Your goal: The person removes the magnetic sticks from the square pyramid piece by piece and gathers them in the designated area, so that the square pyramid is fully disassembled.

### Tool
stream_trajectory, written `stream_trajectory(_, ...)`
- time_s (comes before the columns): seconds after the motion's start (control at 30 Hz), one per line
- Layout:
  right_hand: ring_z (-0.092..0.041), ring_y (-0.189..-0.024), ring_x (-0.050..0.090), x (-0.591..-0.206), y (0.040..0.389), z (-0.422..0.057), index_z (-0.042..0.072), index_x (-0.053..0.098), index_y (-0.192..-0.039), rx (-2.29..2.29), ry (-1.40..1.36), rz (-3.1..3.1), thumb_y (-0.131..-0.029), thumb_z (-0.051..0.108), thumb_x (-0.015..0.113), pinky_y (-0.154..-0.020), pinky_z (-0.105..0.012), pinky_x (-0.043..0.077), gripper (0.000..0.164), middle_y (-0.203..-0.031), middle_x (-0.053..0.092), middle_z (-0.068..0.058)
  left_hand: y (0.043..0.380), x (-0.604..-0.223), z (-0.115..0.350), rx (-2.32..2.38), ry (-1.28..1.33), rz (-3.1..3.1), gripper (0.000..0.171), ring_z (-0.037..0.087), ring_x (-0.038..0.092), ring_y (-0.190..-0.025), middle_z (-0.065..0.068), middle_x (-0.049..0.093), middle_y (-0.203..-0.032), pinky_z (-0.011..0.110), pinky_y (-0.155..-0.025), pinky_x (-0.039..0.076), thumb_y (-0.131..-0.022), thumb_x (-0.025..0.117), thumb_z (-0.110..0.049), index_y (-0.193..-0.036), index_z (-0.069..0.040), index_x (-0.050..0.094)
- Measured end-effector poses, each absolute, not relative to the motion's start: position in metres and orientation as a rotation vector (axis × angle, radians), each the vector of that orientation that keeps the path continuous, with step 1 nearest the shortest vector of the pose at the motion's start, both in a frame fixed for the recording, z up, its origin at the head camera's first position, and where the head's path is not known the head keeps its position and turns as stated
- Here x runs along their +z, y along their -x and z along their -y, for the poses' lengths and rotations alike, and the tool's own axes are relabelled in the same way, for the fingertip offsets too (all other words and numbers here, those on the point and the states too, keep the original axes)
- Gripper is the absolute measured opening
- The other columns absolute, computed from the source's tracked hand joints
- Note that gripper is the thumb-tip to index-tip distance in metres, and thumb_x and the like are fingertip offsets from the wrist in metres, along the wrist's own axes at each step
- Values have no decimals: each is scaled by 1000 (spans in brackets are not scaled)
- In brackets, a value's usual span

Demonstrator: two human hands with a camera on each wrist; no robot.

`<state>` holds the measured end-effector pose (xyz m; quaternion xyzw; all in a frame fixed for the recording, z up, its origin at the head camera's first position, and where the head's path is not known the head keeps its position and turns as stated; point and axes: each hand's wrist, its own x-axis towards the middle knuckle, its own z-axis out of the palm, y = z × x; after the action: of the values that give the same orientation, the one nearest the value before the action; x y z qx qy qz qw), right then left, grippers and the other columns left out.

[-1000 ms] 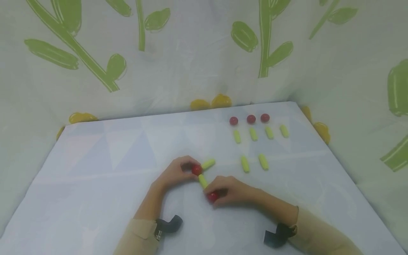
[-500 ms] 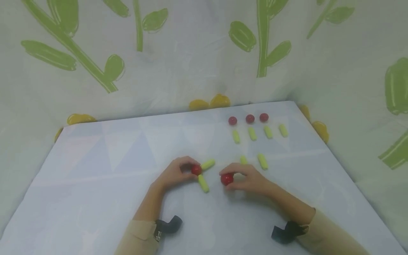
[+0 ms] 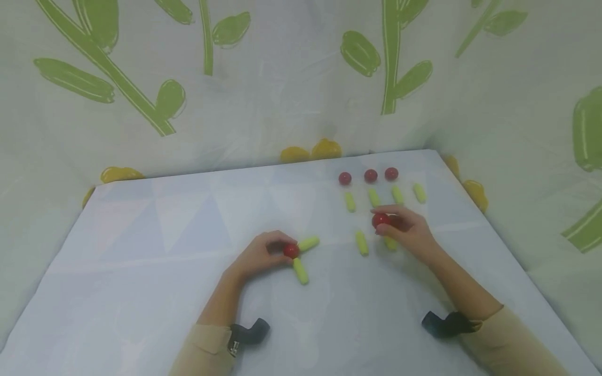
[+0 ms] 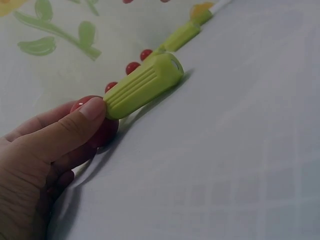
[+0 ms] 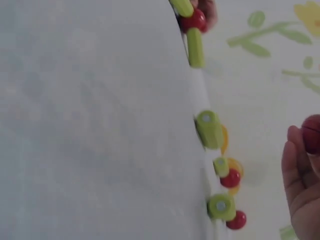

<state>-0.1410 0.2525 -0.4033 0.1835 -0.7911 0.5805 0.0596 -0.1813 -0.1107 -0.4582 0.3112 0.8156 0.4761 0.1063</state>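
Note:
My left hand (image 3: pixel 257 255) pinches a red ball (image 3: pixel 291 251) at the middle of the table. Two yellow-green sticks (image 3: pixel 309 243) reach out from that ball, one toward the back right and one (image 3: pixel 301 271) toward the front. The left wrist view shows the thumb against the ball beside the ridged near stick (image 4: pixel 145 85). Further right, my right hand (image 3: pixel 410 232) holds another red ball (image 3: pixel 380 220) between fingers and thumb. It is above a loose stick (image 3: pixel 390 244), which the hand partly covers. In the right wrist view this ball (image 5: pixel 312 134) is cut by the edge.
A loose stick (image 3: pixel 361 243) lies left of the right hand. Behind it runs a row of several sticks (image 3: pixel 350 202), with three red balls (image 3: pixel 370 176) further back. The table's back edge meets a white curtain (image 3: pixel 282 78) printed with green leaves.
My right hand has pulled its red ball off the front stick and carried it right and toward the back. My left hand stays in place with its ball and both sticks.

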Motion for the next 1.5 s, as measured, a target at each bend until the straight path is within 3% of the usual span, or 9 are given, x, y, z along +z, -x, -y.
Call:
stream_trajectory(0.23,-12,-68,65,-401,158,-281,-11,58,-113,1895,-531,2023,-90,-6,56,-73,-17,54,24,-94,68,1,181,-458,110,1380,-904,-2429,35,7,57,-101,-15,65,-101,32,-94,46,-77,78,-18,-109,-26,67)
stream_trajectory(0.5,-1,-85,65,-390,182,-312,11,56,-122,1660,-1,2384,-86,20,69,-74,-14,51,40,-110,59,11,181,-457,110,1378,-858,-2425,34,7,56,-103,-15,64,-102,36,-95,45,-76,78,-19,-107,-27,67)
stream_trajectory(0.8,2,-100,53,-391,217,-340,14,56,-122,1519,91,2453,-85,28,70,-79,-4,44,42,-109,59,17,177,-449,107,1408,-848,-2398,34,10,56,-103,-8,66,-102,33,-97,44,-76,79,-17,-108,-19,67)
stream_trajectory(1.0,-1,-95,51,-396,239,-353,11,52,-125,1445,194,2513,-85,31,70,-75,-3,43,48,-110,50,12,181,-457,111,1406,-870,-2403,34,8,57,-103,-13,65,-101,33,-96,44,-75,79,-21,-107,-25,67)
stream_trajectory(1.1,-11,-101,52,-397,249,-356,8,49,-130,1379,226,2581,-85,35,68,-81,-10,45,56,-121,51,-1,181,-457,112,1387,-851,-2427,34,8,56,-103,-14,64,-102,35,-95,45,-76,79,-23,-107,-27,66)
stream_trajectory(1.2,-25,-114,50,-401,258,-360,6,46,-135,1306,268,2662,-87,41,65,-94,-29,46,62,-132,47,-14,181,-458,112,1385,-850,-2432,34,8,56,-102,-15,64,-102,35,-95,45,-76,79,-24,-107,-28,66)
stream_trajectory(1.3,-34,-122,45,-408,266,-364,4,44,-136,1316,300,2703,-89,38,63,-102,-46,40,62,-135,46,-19,182,-459,112,1397,-872,-2417,34,8,56,-102,-13,65,-102,34,-94,45,-76,78,-23,-108,-27,66)
stream_trajectory(1.5,-36,-127,41,-419,277,-369,7,39,-142,1368,371,2745,-89,39,62,-107,-49,34,66,-141,43,-19,183,-461,110,1411,-873,-2411,34,9,57,-102,-11,65,-102,32,-94,45,-76,79,-20,-108,-23,66)
